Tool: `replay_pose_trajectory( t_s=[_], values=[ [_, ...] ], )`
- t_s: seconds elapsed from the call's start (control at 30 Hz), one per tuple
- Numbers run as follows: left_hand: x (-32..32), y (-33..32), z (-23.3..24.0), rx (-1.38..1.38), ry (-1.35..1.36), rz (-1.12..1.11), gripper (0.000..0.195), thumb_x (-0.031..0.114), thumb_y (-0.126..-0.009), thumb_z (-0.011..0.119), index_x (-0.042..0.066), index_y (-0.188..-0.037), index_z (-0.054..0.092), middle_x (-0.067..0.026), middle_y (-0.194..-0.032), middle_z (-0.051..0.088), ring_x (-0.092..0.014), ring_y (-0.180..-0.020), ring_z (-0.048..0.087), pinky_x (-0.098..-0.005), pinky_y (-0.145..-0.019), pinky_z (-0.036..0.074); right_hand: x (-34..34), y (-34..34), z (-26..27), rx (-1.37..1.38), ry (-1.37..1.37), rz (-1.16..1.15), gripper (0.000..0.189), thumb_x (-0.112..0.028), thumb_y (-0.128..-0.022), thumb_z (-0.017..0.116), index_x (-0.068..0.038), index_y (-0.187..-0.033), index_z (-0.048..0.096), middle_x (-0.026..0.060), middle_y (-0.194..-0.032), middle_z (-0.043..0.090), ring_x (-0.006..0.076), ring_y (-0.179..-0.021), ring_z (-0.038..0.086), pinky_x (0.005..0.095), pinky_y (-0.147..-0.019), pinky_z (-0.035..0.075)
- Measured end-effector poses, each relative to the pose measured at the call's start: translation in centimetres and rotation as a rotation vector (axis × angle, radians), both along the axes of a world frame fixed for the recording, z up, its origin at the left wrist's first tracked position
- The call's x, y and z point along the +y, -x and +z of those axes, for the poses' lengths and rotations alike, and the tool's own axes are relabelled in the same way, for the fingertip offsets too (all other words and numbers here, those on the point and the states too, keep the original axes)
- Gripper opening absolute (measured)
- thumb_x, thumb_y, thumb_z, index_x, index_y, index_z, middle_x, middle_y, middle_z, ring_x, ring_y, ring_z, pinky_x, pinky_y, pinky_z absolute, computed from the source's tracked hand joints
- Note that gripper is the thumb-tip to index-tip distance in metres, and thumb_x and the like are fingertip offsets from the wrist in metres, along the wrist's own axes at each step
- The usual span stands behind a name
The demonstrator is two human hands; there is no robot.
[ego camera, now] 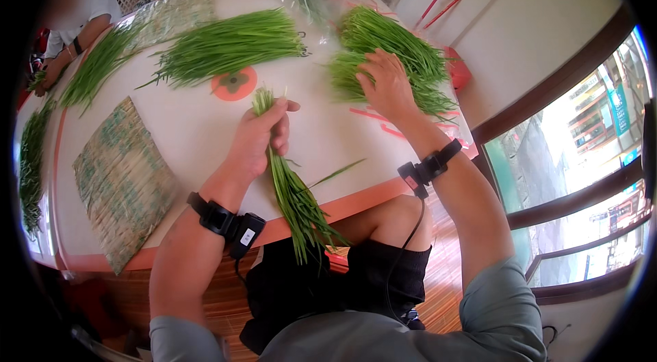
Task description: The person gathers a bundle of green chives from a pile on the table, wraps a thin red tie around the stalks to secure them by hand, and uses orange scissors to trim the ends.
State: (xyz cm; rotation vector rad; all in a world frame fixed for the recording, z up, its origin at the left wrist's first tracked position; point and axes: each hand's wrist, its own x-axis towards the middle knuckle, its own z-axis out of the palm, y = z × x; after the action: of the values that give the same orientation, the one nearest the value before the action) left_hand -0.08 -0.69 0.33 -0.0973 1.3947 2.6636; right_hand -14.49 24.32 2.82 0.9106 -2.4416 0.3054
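My left hand [264, 131] is closed around a bunch of garlic chives [292, 185]. The pale cut ends stick up past my thumb, and the green leaves hang down over the table's front edge toward my lap. My right hand [386, 82] rests on the near part of a pile of garlic chives [392, 38] at the right of the table, thumb and fingers apart. Leaves beside its fingertips look blurred. Each of my wrists wears a black strap with a small device and a cable.
Another large heap of chives [236, 44] lies across the table [205, 136]. Clear plastic bags [313, 2] sit at the back. Two woven mats [126, 182] [172, 15] are at left. More greens [33, 172] line the left edge, where another person [77, 23] sits. A window [569, 156] is at right.
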Motion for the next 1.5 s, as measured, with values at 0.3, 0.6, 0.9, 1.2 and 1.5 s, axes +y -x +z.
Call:
replay_pose_trajectory(
  t_s=[0.3, 0.6, 0.9, 1.2, 1.5],
  values=[
    [-0.2, -0.4, 0.4, -0.030, 0.048, 0.008, 0.032, 0.028, -0.089, 0.065, 0.000, -0.103, 0.061, 0.0069, -0.058, 0.037, -0.007, -0.047, 0.038, -0.0253, -0.046, 0.033, -8.1, 2.3, 0.3, -0.199, -0.233, -0.170, 0.016, -0.020, -0.080, 0.063, -0.009, -0.090, 0.070, 0.0097, -0.112, 0.062, 0.0277, -0.116, 0.050, 0.0479, -0.109, 0.030],
    [0.2, -0.1, 0.3, -0.029, 0.036, -0.007, 0.030, 0.027, -0.090, 0.063, 0.001, -0.105, 0.059, 0.0074, -0.058, 0.036, -0.006, -0.048, 0.037, -0.0249, -0.046, 0.033, -6.0, -0.3, 8.6, -0.194, 0.896, 0.005, 0.017, -0.017, -0.085, 0.069, -0.001, -0.091, 0.071, 0.0040, -0.080, 0.067, 0.0135, -0.074, 0.061, 0.0263, -0.069, 0.048],
    [0.0, -0.3, 0.7, -0.028, 0.070, 0.001, 0.034, 0.027, -0.092, 0.060, -0.003, -0.110, 0.057, 0.0071, -0.057, 0.034, -0.007, -0.048, 0.036, -0.0258, -0.047, 0.034, -2.0, -7.5, 6.9, -0.835, 1.439, 0.406, 0.024, -0.016, -0.089, 0.067, 0.001, -0.105, 0.064, 0.0032, -0.084, 0.065, 0.0091, -0.072, 0.058, 0.0228, -0.067, 0.047],
    [-0.8, 0.1, 0.2, -0.014, -0.277, -0.093, 0.040, 0.032, -0.098, 0.052, -0.002, -0.119, 0.051, 0.0015, -0.067, 0.043, -0.012, -0.061, 0.046, -0.0288, -0.058, 0.044, -5.5, -10.1, 1.7, -1.209, 1.167, 0.300, 0.015, -0.012, -0.085, 0.071, -0.002, -0.093, 0.062, 0.0028, -0.076, 0.065, 0.0070, -0.061, 0.054, 0.0209, -0.054, 0.043],
    [0.9, 0.0, 0.0, 0.046, -0.092, -0.123, 0.047, 0.032, -0.097, 0.053, -0.003, -0.128, 0.047, -0.0135, -0.116, 0.058, -0.023, -0.102, 0.059, -0.0413, -0.087, 0.053, -7.5, -11.4, -0.3, -1.165, 1.137, 0.308, 0.012, -0.007, -0.086, 0.068, 0.001, -0.092, 0.061, 0.0031, -0.078, 0.064, 0.0067, -0.064, 0.056, 0.0204, -0.054, 0.044]
  ],
)
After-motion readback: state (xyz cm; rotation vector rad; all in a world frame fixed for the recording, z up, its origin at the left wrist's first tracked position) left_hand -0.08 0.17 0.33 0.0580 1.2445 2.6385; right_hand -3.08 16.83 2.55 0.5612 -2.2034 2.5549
